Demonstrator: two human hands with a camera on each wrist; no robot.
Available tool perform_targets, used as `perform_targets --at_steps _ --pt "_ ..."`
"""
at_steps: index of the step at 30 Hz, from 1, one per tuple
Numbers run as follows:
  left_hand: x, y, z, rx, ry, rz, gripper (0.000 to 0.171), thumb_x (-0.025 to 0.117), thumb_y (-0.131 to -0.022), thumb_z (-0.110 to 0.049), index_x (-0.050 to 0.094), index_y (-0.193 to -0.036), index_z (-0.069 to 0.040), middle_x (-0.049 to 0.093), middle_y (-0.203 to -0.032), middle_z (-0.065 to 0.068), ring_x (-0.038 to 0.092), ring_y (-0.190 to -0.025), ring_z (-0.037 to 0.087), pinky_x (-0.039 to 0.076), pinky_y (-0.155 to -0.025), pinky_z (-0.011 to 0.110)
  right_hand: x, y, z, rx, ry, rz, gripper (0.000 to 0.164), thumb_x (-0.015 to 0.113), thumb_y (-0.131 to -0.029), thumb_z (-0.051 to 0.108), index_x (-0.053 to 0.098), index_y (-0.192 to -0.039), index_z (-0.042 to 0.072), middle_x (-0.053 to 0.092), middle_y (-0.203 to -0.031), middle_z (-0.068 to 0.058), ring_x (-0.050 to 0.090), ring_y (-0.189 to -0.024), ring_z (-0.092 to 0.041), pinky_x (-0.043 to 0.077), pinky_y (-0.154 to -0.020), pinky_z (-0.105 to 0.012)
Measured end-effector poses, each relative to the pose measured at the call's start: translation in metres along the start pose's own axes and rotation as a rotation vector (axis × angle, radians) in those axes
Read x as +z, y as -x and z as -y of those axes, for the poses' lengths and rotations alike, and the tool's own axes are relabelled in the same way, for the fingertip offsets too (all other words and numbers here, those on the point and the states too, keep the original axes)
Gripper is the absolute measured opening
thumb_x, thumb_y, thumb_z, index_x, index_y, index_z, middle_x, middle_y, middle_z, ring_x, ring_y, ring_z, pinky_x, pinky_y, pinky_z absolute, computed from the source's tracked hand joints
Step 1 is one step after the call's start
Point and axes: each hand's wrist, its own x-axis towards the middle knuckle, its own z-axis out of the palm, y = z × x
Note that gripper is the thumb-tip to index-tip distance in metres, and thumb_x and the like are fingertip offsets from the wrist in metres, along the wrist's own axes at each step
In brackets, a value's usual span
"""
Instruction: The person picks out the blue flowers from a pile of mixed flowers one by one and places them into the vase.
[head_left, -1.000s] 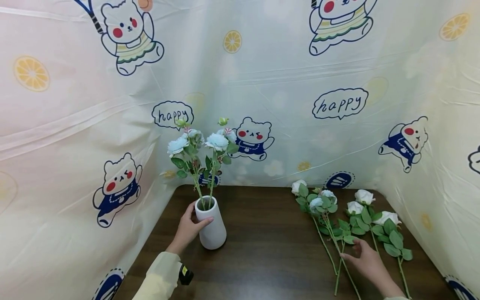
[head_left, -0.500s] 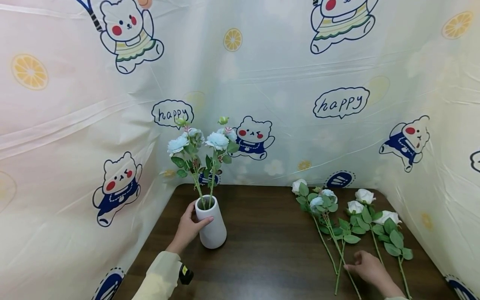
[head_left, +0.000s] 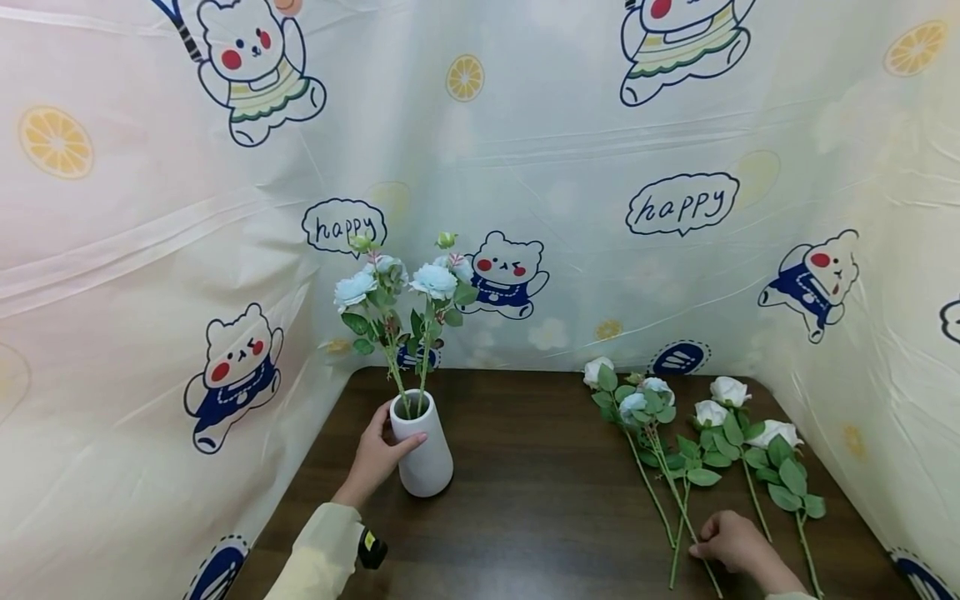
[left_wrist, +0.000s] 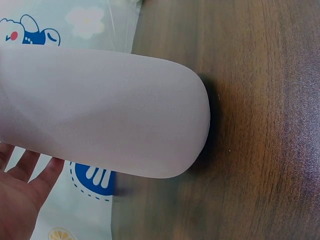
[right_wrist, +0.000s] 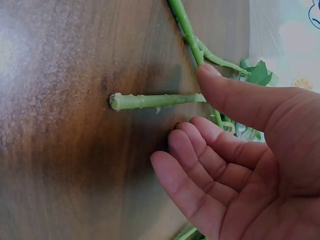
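In the head view, my left hand (head_left: 381,457) grips a white vase (head_left: 426,458), thumb across its front near the mouth. The vase stands upright, with two stems of pale blue flowers (head_left: 433,282) in it. My right hand (head_left: 738,543) is low over the table at the right. It lies beside the long stem of a blue flower (head_left: 634,405). In the right wrist view its fingers curve loosely, with a gap to the thumb. The thumb tip overlaps a green stem (right_wrist: 183,20); whether it touches cannot be told. A cut stem end (right_wrist: 135,101) shows nearby.
Several white roses (head_left: 774,434) with leafy stems lie around the right hand, some crossing the blue flower's stem. The dark wooden table (head_left: 525,467) ends at a patterned curtain (head_left: 570,250) behind and at both sides.
My right hand has moved from beside the leaves down along the blue flower's stem, toward its lower end. The left hand and vase have stayed put.
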Motion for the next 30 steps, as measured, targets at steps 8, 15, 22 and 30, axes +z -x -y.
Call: perform_targets --at_steps 8,15,22,30 --pt "-0.0006 -0.0005 0.0007 -0.015 0.018 0.008 0.081 0.083 -0.077 -0.038 0.041 -0.141 -0.013 0.051 -0.135 0.014 0.054 -0.112 0.032 0.047 -0.092 0.052 0.0045 -0.0029 -0.0025 0.02 -0.018 0.019 0.023 0.079 -0.076 0.006 0.057 -0.072 0.004 0.052 -0.066 -0.002 0.049 -0.054 -0.014 0.045 -0.05 -0.028" --pt "-0.0001 -0.0005 0.0005 -0.011 0.045 0.013 0.083 0.083 -0.076 -0.041 0.041 -0.141 -0.013 0.05 -0.136 0.013 0.052 -0.117 0.032 0.045 -0.095 0.054 0.0064 -0.0035 -0.0036 0.039 -0.034 0.037 0.023 0.072 -0.079 -0.003 0.056 -0.065 0.006 0.042 -0.055 0.002 0.039 -0.049 -0.01 0.039 -0.048 -0.025" --pt "-0.0004 -0.0001 0.001 -0.013 0.043 0.016 0.082 0.083 -0.076 -0.04 0.041 -0.141 -0.014 0.05 -0.136 0.013 0.052 -0.118 0.032 0.045 -0.095 0.054 0.0062 -0.003 -0.0046 0.02 -0.033 0.032 0.014 0.071 -0.08 -0.002 0.06 -0.074 0.003 0.056 -0.07 -0.003 0.053 -0.056 -0.016 0.051 -0.053 -0.033" --pt "-0.0013 0.0003 0.0002 -0.004 0.046 0.013 0.081 0.083 -0.076 -0.041 0.042 -0.141 -0.015 0.05 -0.136 0.012 0.052 -0.118 0.032 0.045 -0.094 0.054 0.0044 -0.0013 -0.0027 0.038 -0.068 0.03 0.009 0.068 -0.081 -0.003 0.061 -0.077 0.002 0.058 -0.071 -0.005 0.057 -0.06 -0.019 0.052 -0.054 -0.034"
